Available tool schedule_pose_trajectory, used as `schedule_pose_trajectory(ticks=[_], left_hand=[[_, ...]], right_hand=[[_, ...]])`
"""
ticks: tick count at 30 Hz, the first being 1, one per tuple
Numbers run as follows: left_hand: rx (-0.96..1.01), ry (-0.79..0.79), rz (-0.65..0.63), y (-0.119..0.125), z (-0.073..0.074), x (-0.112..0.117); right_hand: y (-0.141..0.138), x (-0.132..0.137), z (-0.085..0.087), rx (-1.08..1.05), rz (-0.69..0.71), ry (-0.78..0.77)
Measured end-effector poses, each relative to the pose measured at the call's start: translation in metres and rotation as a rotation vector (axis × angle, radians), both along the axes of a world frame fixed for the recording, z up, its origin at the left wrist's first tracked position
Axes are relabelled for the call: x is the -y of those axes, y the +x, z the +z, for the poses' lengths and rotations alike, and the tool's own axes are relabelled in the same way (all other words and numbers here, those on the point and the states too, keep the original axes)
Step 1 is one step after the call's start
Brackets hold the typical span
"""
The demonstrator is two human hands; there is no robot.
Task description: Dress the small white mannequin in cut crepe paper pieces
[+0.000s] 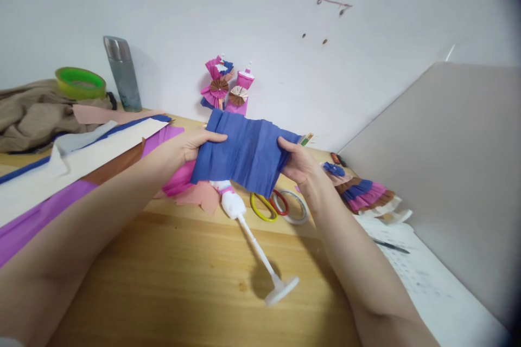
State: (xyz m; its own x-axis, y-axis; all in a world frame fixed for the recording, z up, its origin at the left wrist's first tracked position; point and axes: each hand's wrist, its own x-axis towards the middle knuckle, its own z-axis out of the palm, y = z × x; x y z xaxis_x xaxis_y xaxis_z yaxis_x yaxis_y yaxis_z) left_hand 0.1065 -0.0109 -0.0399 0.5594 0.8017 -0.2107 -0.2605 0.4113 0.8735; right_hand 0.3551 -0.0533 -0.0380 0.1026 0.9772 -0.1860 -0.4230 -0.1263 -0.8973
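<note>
A creased piece of blue crepe paper [244, 146] is stretched between my two hands above the table. My left hand [197, 143] grips its left side, thumb on top. My right hand [297, 161] pinches the right side the same way, with the other fingers hidden behind the paper. Below the paper lies a small white mannequin on a stand [234, 204], tilted on the table with its round base toward me; the paper hides its upper part. Scissors with yellow and red handles [264, 207] and a roll of white tape [300, 211] lie under the right edge.
Long strips of coloured crepe paper [109, 160] spread over the left side, near a green tape roll [81, 84] and a bottle [124, 73]. Two decorated mannequins [240, 92] stand against the wall. A layered paper dress [364, 192], a pen [391, 246] and white sheets [431, 276] lie right.
</note>
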Motion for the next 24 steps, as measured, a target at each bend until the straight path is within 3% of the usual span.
schedule_pose_trajectory(ticks=[4, 8, 12, 16, 20, 24], left_hand=[[0.037, 0.000, 0.048, 0.011, 0.005, 0.015], [0.116, 0.032, 0.105, 0.024, 0.009, 0.029], [0.123, 0.085, 0.015, 0.032, 0.008, 0.040], [0.024, 0.071, -0.094, 0.038, 0.008, 0.050], [-0.039, 0.025, -0.031, 0.046, 0.008, 0.055], [0.019, 0.013, 0.005, 0.051, 0.007, 0.059]], right_hand=[[-0.010, 0.002, 0.002, -0.007, -0.032, -0.004], [-0.017, 0.008, 0.003, 0.013, 0.059, 0.069], [-0.023, 0.016, -0.001, 0.046, 0.123, 0.141], [-0.030, 0.019, -0.005, 0.018, 0.180, 0.115], [-0.034, 0.020, -0.003, 0.020, 0.162, 0.115], [-0.035, 0.021, -0.002, 0.026, 0.141, 0.107]])
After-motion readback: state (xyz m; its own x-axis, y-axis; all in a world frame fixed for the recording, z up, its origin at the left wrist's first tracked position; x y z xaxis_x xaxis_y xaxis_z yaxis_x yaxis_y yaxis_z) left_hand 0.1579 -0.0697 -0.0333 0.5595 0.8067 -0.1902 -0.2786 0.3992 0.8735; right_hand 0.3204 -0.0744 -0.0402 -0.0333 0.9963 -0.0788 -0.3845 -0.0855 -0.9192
